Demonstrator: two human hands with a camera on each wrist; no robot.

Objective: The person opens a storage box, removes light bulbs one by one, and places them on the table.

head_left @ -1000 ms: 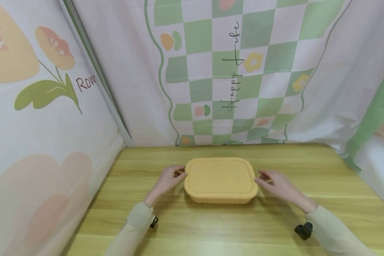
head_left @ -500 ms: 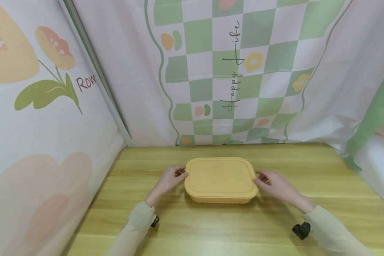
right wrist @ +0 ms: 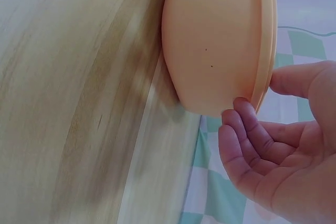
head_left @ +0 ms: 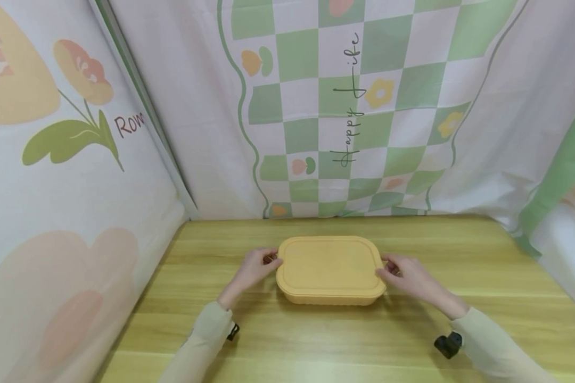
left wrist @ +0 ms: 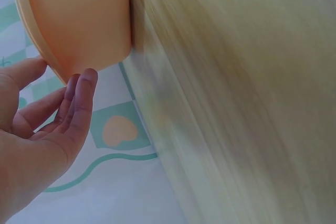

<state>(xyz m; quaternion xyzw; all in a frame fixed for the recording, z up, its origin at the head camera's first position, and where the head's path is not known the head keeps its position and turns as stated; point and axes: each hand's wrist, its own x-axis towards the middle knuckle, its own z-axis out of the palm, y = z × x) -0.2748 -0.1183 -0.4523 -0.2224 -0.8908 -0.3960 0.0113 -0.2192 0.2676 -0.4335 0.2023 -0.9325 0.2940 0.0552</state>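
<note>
A yellow rectangular storage box (head_left: 333, 300) with rounded corners sits on the wooden table, its flat lid (head_left: 330, 265) in place. My left hand (head_left: 252, 268) pinches the lid's left rim, thumb on the top edge and curled fingers just below it. The left wrist view shows that thumb at the rim and fingertips by the box wall (left wrist: 84, 19). On the opposite side my right hand (head_left: 412, 277) pinches the right rim the same way. In the right wrist view its fingertips lie under the lid rim (right wrist: 266, 30). The inside of the box is hidden.
The wooden table (head_left: 316, 346) runs back to a hanging green-and-white checked cloth (head_left: 335, 133). A white floral cloth (head_left: 76, 202) borders the left side. Small black devices stick out at both sleeve cuffs, such as the right wrist device (head_left: 448, 344).
My right hand has moved left from just beside the box onto the lid's right rim, its thumb now over the edge. My left hand has edged slightly inward. The box stays in place.
</note>
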